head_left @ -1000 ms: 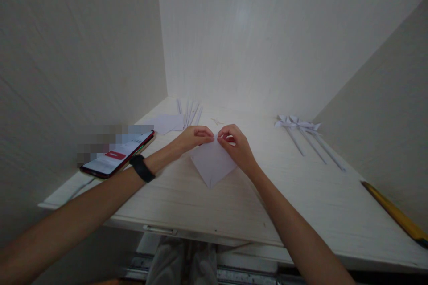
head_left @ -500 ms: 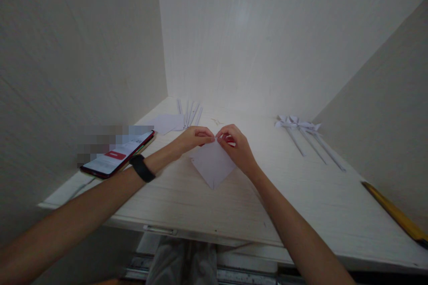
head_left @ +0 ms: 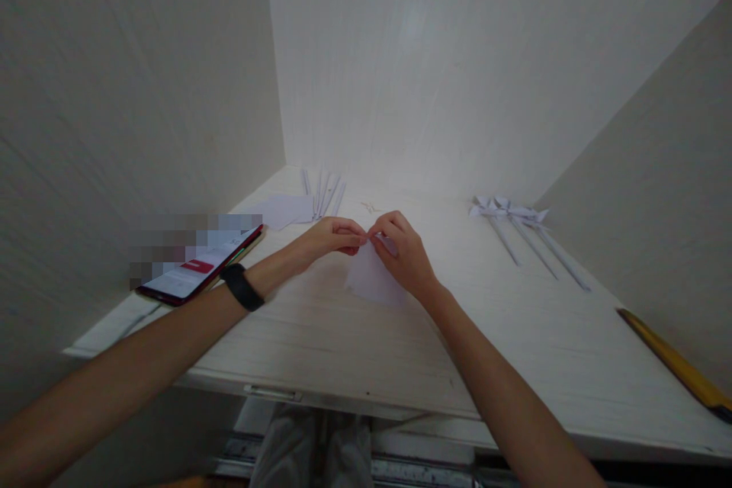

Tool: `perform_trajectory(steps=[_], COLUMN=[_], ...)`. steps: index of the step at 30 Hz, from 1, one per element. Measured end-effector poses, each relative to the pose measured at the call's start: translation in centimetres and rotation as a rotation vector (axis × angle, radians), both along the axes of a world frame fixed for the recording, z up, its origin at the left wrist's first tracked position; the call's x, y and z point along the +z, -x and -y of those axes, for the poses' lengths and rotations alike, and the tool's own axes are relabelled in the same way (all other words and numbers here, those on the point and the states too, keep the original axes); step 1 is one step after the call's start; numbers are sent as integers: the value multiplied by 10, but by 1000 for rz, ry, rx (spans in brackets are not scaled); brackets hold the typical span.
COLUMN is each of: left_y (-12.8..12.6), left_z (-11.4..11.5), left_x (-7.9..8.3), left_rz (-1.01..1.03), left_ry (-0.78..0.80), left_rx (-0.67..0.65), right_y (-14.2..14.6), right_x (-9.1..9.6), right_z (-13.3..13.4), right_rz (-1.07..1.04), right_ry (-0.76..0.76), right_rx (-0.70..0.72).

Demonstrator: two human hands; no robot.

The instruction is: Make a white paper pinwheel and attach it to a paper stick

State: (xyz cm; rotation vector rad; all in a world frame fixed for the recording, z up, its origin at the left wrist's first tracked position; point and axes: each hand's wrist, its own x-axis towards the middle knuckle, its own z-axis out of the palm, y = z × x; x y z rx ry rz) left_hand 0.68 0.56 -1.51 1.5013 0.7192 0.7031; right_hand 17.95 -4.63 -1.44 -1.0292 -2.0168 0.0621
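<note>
A white sheet of paper (head_left: 369,282) is held at the middle of the pale wooden desk (head_left: 320,335), its lower part lifted off the surface and blurred. My left hand (head_left: 332,236) pinches the paper's top corner from the left, fingers curled. My right hand (head_left: 403,252) pinches the same corner from the right, its palm covering part of the sheet. The fingertips of both hands almost meet. A black band sits on my left wrist.
A phone (head_left: 200,271) with a lit screen lies at the left. Paper strips (head_left: 323,194) and a flat white sheet (head_left: 283,210) lie at the back. Several paper pinwheels on sticks (head_left: 523,232) lie at the right. A yellow ruler (head_left: 675,366) rests by the right wall.
The sheet lay flat as a diamond pointing toward me; now its near point has swung up and in, and the paper looks smaller and blurred. Both hands stay pinched at its top corner.
</note>
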Motion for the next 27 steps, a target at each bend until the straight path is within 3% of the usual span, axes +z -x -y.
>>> perform_trajectory(steps=[18,27], left_y=[-3,-4], left_z=[-1,-6], left_x=[-2,-4], left_rz=[-43,-22], left_ry=[40,-42], left_rx=[15,52], right_y=[1,1], right_x=[-3,-2], right_z=[-1,0], right_rz=[117,27], right_ry=[-28,8], right_rx=[-44,-61])
